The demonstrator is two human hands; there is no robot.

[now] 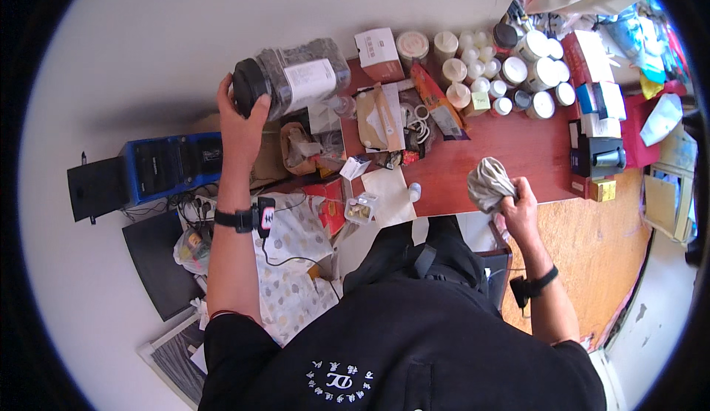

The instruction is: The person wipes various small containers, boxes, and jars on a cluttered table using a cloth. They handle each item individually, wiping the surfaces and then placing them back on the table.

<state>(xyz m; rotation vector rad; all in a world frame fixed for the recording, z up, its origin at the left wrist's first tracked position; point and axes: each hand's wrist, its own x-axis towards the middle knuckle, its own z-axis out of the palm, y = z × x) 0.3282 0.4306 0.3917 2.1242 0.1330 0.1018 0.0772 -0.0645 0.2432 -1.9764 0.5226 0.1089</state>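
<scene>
My left hand [244,119] grips the black screw lid of a large clear plastic jar [310,75]. Dark contents fill the jar, and a white label with writing is stuck on its side. It lies tilted sideways, with its lid end towards my hand; whether it rests on something below cannot be made out. In my right hand [520,208] is a bunched grey-beige cloth [490,184], held over the front part of the red-brown tabletop [499,139]. Below the jar, a clear plastic bottle [344,106] is partly visible.
Several white-lidded jars [515,70] crowd the back right. Small boxes [599,128] line the right edge. A white and red box [379,53], an orange packet [438,103] and papers [380,117] occupy the middle. At the front left sits a small clear container [360,208]; a blue-black case [172,167] stands farther left.
</scene>
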